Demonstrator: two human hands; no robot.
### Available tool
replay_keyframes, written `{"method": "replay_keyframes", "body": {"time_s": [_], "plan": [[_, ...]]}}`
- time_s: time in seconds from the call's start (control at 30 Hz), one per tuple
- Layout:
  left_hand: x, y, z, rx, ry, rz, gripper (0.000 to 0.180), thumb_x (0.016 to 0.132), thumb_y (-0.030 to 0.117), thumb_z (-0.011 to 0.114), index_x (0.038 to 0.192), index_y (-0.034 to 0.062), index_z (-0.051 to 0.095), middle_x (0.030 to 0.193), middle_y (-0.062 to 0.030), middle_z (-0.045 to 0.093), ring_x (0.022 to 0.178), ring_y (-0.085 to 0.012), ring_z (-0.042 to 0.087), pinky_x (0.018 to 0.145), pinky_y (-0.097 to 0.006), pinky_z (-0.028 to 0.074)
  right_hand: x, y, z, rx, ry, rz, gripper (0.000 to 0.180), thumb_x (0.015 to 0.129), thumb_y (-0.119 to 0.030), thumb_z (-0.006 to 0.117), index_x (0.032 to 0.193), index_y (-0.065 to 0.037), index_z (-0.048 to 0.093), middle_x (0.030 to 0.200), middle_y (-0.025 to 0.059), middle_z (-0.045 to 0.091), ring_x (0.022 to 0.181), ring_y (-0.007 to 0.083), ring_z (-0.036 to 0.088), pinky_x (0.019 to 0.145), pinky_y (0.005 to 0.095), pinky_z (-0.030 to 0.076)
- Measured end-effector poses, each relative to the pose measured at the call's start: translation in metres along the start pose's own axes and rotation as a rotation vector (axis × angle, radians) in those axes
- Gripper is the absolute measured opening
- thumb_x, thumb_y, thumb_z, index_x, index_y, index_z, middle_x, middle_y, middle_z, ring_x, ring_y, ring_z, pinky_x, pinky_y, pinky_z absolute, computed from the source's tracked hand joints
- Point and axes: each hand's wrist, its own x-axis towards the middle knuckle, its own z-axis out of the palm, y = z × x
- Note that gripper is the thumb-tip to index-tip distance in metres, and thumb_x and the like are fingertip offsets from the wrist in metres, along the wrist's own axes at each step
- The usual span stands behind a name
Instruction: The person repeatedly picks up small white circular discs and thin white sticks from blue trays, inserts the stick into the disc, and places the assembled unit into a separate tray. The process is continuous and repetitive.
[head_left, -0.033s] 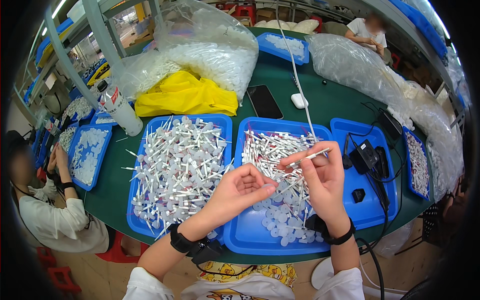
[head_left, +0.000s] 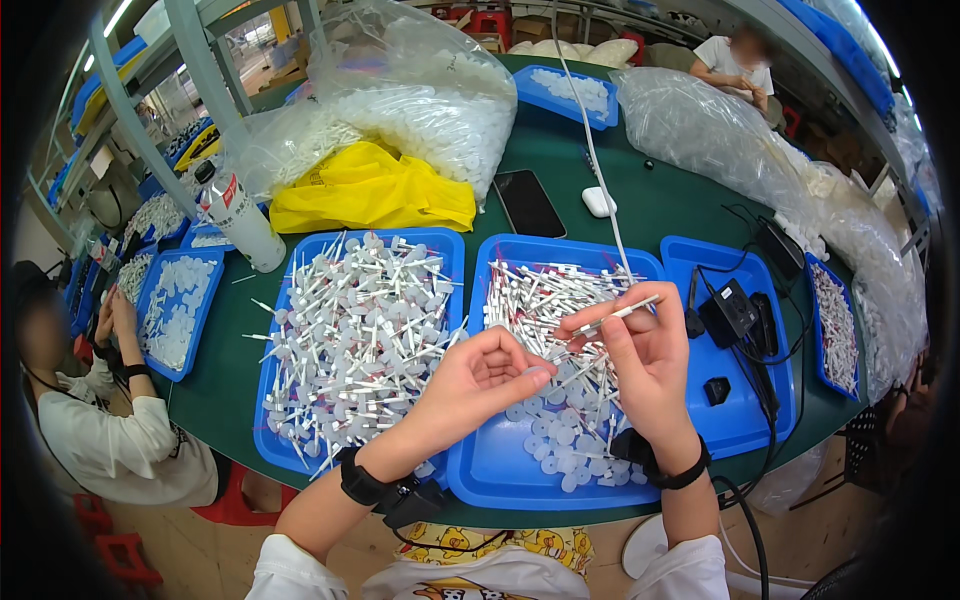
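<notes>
My right hand [head_left: 650, 365] pinches a thin white stick-like piece [head_left: 640, 306] between thumb and fingers, above the middle blue tray [head_left: 488, 470]. Close beside it on the left, my left hand [head_left: 478, 385] is closed, thumb against the curled fingers; whatever it may hold is too small to make out. Under the hands, the middle tray carries a heap of white sticks with reddish thin ends [head_left: 530, 300] and, nearer me, loose translucent discs [head_left: 570, 455]. The left blue tray [head_left: 264, 410] is piled with white sticks bearing translucent discs [head_left: 360, 330].
A right-hand blue tray [head_left: 770, 405] holds black adapters and cables [head_left: 735, 312]. Behind are a phone [head_left: 530, 203], a white case [head_left: 598, 202], a yellow bag [head_left: 375, 195], a bottle [head_left: 240, 222] and large clear bags [head_left: 420, 90]. A white cord hangs down; people sit left and far right.
</notes>
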Motion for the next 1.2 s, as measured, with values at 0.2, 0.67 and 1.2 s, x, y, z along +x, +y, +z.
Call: {"method": "replay_keyframes", "body": {"time_s": [0.2,0.67,1.2], "plan": [[0.0002,-0.0022,-0.0029,0.021,-0.02,-0.007,0.019,0.091,0.009,0.072,0.094,0.0054,0.053,0.106,-0.0089,0.068,0.107,-0.0159,0.066,0.094,-0.028,0.052,0.0006,-0.0009,0.0018,0.076,0.007,0.017,0.015,0.102,0.0,0.048,0.112,-0.003,0.037,0.103,0.0239,0.068,0.097,0.0267,0.07,0.082,0.0378,0.061],[-0.0001,-0.0011,-0.0012,-0.04,0.032,-0.004,0.027,0.094,0.01,0.069,0.118,-0.0008,0.062,0.11,-0.0073,0.066,0.099,-0.0124,0.065,0.089,-0.027,0.053,0.0005,-0.0032,0.0021,0.069,-0.002,0.015,0.015,0.101,0.004,0.045,0.113,-0.002,0.037,0.103,0.0258,0.066,0.099,0.0294,0.069,0.085,0.04,0.062],[-0.0013,0.002,-0.0054,-0.331,-0.021,-0.064,0.027,0.099,0.011,0.058,0.124,0.0008,0.058,0.119,-0.0092,0.063,0.107,-0.0191,0.063,0.099,-0.035,0.049,-0.0039,0.0008,0.0059,-0.08,-0.054,-0.091,0.017,0.103,-0.001,0.044,0.116,-0.004,0.034,0.103,0.0258,0.068,0.097,0.0322,0.071,0.084,0.0433,0.063]]}}
